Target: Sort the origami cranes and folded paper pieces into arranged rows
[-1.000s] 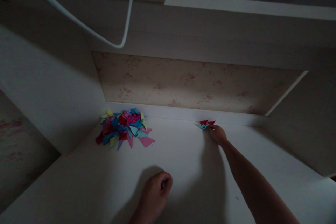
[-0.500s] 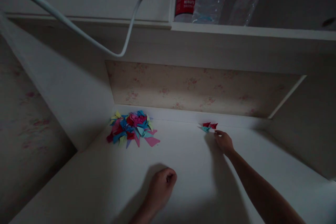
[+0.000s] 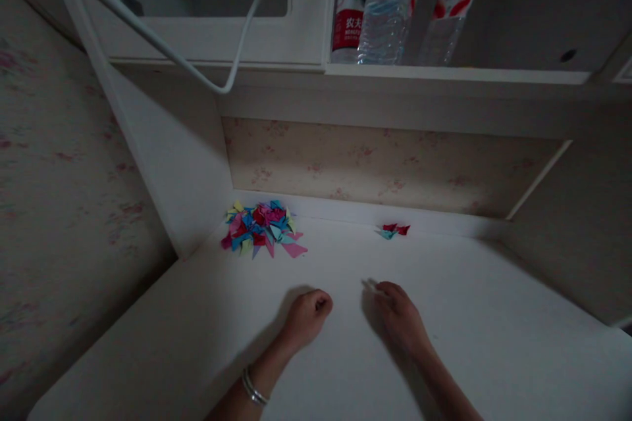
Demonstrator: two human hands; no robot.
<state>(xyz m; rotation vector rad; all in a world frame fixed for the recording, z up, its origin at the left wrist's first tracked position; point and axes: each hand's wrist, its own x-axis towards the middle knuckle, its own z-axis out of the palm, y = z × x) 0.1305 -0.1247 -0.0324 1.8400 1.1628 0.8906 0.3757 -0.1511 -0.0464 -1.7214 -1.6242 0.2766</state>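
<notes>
My left hand (image 3: 309,316) rests on the white desk top (image 3: 340,368), fingers curled into a loose fist; nothing shows in it. To its right, my right hand (image 3: 397,312) hovers low over the desk, thumb and forefinger slightly apart, with no object visible between them. Farther back, beyond the right hand, lie a few small folded paper pieces (image 3: 394,230), red and teal, resembling origami cranes. At the back left sits a heap of similar folded papers (image 3: 261,227) in pink, blue, yellow, red and mint. Neither hand touches the papers.
Plastic bottles (image 3: 388,20) stand on the shelf (image 3: 454,74) above the desk. A white cable (image 3: 187,69) hangs in a loop at the upper left. Side panels (image 3: 162,158) and a flowered back wall (image 3: 365,158) enclose the desk.
My right hand has let go of the small red and teal papers and drawn back toward me. The left hand stays curled. The view has shifted, showing more of the left wrist's bracelets.
</notes>
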